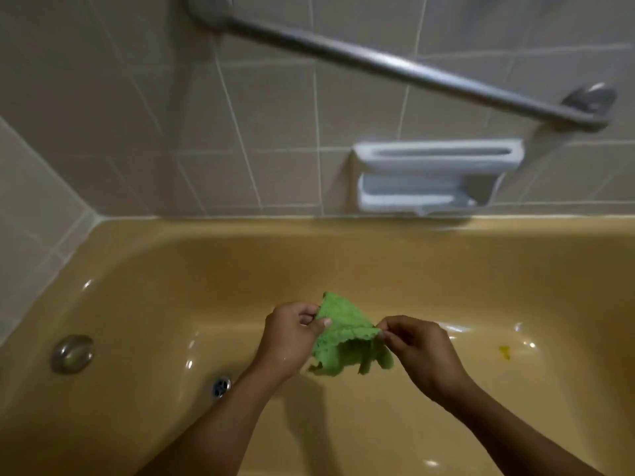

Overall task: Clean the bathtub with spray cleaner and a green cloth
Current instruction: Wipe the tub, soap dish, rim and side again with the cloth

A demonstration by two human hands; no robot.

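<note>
Tiled bathroom wall (275, 132) with grab bar (395, 63) and soap dish (433, 173) above yellow bathtub (171, 269) | drain (221, 385) and overflow plate (72, 353) at left end | green cloth (343, 338) held over tub floor, hanging between both hands | left hand (292, 334) pinching left edge | right hand (415, 348) pinching right corner | yellow spot (504, 352) on floor to the right

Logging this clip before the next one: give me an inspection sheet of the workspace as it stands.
Surface: glossy yellow bathtub, small yellowish spot on its floor at right.
Job's things: green cloth held over the tub; spray cleaner not seen.
Clutter: nothing seen.
Grippers: left hand and right hand each pinch an edge of the cloth.
Cables: nothing seen.
Surroundings: tiled wall, grab bar, soap dish, drain, overflow plate.
</note>
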